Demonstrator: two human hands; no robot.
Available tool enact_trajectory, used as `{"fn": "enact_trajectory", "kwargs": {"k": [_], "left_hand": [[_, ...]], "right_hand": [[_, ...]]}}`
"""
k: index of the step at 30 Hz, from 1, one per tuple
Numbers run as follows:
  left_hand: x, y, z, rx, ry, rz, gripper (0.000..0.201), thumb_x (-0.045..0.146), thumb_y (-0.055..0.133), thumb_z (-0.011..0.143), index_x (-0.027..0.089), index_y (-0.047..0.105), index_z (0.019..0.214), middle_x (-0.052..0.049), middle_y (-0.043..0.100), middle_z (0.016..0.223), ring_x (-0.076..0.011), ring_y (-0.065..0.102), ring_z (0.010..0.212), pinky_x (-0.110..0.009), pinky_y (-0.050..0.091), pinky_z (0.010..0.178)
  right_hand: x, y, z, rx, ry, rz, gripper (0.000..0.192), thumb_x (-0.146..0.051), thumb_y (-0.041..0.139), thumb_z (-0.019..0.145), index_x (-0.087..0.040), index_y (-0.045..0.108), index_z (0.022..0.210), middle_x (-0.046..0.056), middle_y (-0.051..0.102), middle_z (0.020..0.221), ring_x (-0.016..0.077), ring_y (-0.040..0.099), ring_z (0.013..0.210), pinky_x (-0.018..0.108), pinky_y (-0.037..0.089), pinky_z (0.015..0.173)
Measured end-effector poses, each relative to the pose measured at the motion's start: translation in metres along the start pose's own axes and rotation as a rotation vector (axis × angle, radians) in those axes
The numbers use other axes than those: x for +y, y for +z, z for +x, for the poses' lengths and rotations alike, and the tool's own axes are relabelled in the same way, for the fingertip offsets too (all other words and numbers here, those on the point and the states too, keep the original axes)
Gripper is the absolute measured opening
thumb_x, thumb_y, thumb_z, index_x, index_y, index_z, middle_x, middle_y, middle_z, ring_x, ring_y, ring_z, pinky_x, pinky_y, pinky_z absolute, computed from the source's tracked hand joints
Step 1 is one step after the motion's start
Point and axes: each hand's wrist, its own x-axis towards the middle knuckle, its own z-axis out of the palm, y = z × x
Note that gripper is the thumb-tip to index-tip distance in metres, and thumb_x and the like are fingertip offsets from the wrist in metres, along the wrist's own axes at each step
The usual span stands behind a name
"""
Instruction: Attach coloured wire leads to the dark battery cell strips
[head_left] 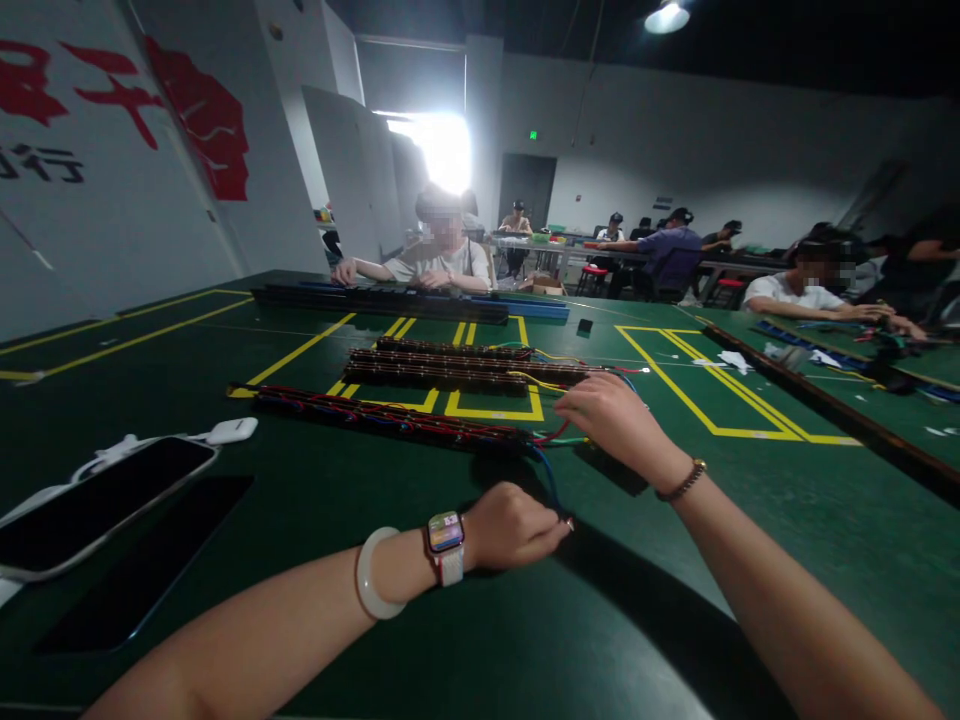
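the left hand [510,525] pinches the free end of a thin blue insulated wire [552,478], which comes from the right end of a long dark strip strung with red and blue wires [390,421]. the right hand [616,420] curls by a thin red wire [556,434] there; whether it grips it, i cannot tell. the strip lies on the dark green tabletop [315,530], nearer than a brownish strip stack [435,368].

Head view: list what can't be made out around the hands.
In head view:
Right hand: palm hidden by its back.
Thin blue wire: tip too small, at the left hand.
Square-faced watch: text too small.
White-rimmed, black-screened flat device: cut off by left edge.
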Motion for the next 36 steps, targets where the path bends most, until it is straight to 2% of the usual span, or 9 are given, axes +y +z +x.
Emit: {"fn": "enact_trajectory", "kwargs": {"k": [3, 6, 10, 13, 16, 20, 26, 32, 36], "left_hand": [[-0.003, -0.001, 0.002, -0.013, -0.231, -0.031, 0.040, 0.029, 0.036, 0.093, 0.017, 0.051, 0.057, 0.002, 0.051, 0.048, -0.0087, 0.048, 0.046, -0.025, 0.027, 0.051], [-0.003, -0.006, 0.004, -0.047, -0.402, -0.115, 0.042, 0.032, 0.034, 0.094, 0.017, 0.051, 0.059, 0.002, 0.052, 0.051, -0.0086, 0.048, 0.048, -0.025, 0.026, 0.052], [-0.002, -0.010, 0.007, -0.072, -0.560, -0.323, 0.045, 0.037, 0.035, 0.093, 0.017, 0.048, 0.056, 0.002, 0.050, 0.051, -0.0083, 0.047, 0.050, -0.023, 0.027, 0.053], [-0.002, -0.008, 0.009, -0.077, -0.742, -0.635, 0.046, 0.045, 0.034, 0.092, 0.016, 0.048, 0.058, 0.002, 0.049, 0.050, -0.0080, 0.047, 0.045, -0.021, 0.031, 0.049], [-0.005, -0.004, 0.012, -0.107, -0.977, -1.075, 0.044, 0.049, 0.031, 0.090, 0.015, 0.050, 0.069, -0.001, 0.054, 0.053, -0.0097, 0.050, 0.040, -0.020, 0.033, 0.040], [-0.009, -0.006, 0.016, -0.073, -1.155, -1.451, 0.033, 0.041, 0.034, 0.092, 0.012, 0.050, 0.087, -0.008, 0.063, 0.070, -0.0177, 0.064, 0.060, -0.028, 0.049, 0.051], [-0.009, -0.013, 0.017, -0.041, -1.286, -1.575, 0.017, 0.027, 0.041, 0.092, 0.012, 0.047, 0.099, -0.011, 0.065, 0.080, -0.0174, 0.067, 0.073, -0.035, 0.050, 0.079], [-0.009, -0.004, 0.014, 0.044, -1.248, -1.761, 0.017, 0.024, 0.050, 0.089, 0.009, 0.054, 0.094, -0.016, 0.066, 0.093, -0.0209, 0.066, 0.089, -0.042, 0.042, 0.096], [-0.008, 0.003, 0.012, 0.155, -1.213, -1.927, 0.016, 0.019, 0.046, 0.091, 0.007, 0.057, 0.091, -0.015, 0.066, 0.093, -0.0186, 0.065, 0.090, -0.043, 0.039, 0.100]], "right_hand": [[0.024, 0.011, -0.011, -0.107, 0.138, 0.033, 0.015, -0.024, 0.057, 0.082, -0.023, 0.072, 0.079, 0.002, 0.071, 0.078, 0.0191, 0.062, 0.077, 0.032, 0.043, 0.074], [0.040, 0.023, -0.019, -0.273, 0.210, 0.138, 0.013, -0.022, 0.059, 0.078, -0.023, 0.072, 0.081, 0.001, 0.070, 0.076, 0.0167, 0.061, 0.070, 0.027, 0.042, 0.066], [0.052, 0.041, -0.020, -0.379, 0.183, 0.160, 0.028, -0.022, 0.064, 0.071, -0.023, 0.068, 0.099, 0.005, 0.068, 0.089, 0.0205, 0.059, 0.082, 0.031, 0.043, 0.074], [0.057, 0.050, -0.018, -0.405, 0.150, 0.173, 0.046, -0.021, 0.067, 0.067, -0.024, 0.062, 0.112, 0.008, 0.063, 0.109, 0.0258, 0.054, 0.101, 0.036, 0.041, 0.084], [0.061, 0.054, -0.016, -0.498, 0.148, 0.233, 0.051, -0.024, 0.067, 0.066, -0.025, 0.060, 0.117, 0.007, 0.062, 0.114, 0.0271, 0.052, 0.106, 0.037, 0.040, 0.087], [0.064, 0.055, -0.015, -0.637, 0.170, 0.329, 0.055, -0.036, 0.070, 0.064, -0.025, 0.061, 0.117, 0.006, 0.063, 0.113, 0.0262, 0.055, 0.102, 0.035, 0.040, 0.085], [0.060, 0.057, -0.013, -0.697, 0.176, 0.380, 0.053, -0.042, 0.073, 0.061, -0.019, 0.063, 0.108, 0.006, 0.065, 0.100, 0.0207, 0.058, 0.083, 0.029, 0.041, 0.070], [0.035, 0.060, -0.009, -0.768, 0.069, 0.549, 0.042, -0.036, 0.071, 0.064, -0.014, 0.061, 0.099, 0.003, 0.062, 0.085, 0.0131, 0.052, 0.069, 0.023, 0.036, 0.057], [0.017, 0.060, -0.012, -0.730, 0.071, 0.460, 0.048, -0.040, 0.074, 0.061, -0.015, 0.058, 0.099, 0.003, 0.060, 0.085, 0.0129, 0.049, 0.068, 0.023, 0.033, 0.055]]}}
